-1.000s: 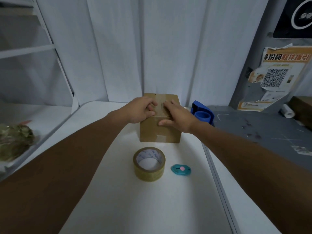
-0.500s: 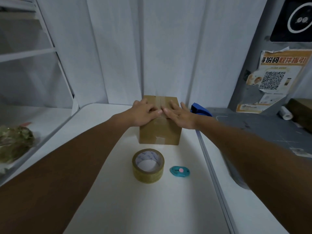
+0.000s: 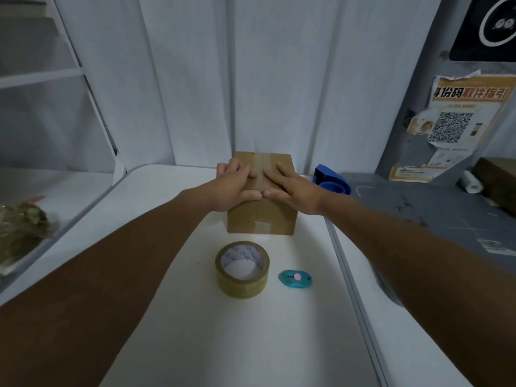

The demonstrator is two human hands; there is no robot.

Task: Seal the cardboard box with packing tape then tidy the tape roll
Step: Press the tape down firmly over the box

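Observation:
A small brown cardboard box (image 3: pixel 261 219) stands on the white table (image 3: pixel 195 331) near the back wall, with a strip of clear tape along its top seam and down its front face. My left hand (image 3: pixel 234 185) lies flat on the left half of the box top, fingers spread. On the right half my right hand (image 3: pixel 293 188) also rests flat. The two thumbs nearly meet at the top front edge. A roll of brownish packing tape (image 3: pixel 242 269) lies flat on the table in front of the box, untouched.
A small teal cutter with a pink button (image 3: pixel 295 279) lies right of the roll. A blue tape dispenser (image 3: pixel 332 180) sits behind my right wrist. A grey mat (image 3: pixel 446 213) covers the right side. White curtains hang behind; a plastic bag (image 3: pixel 19 236) lies left.
Both hands have flattened and slid toward the box's front edge along the top seam; the thumbs now almost touch. Box, roll and cutter have stayed put.

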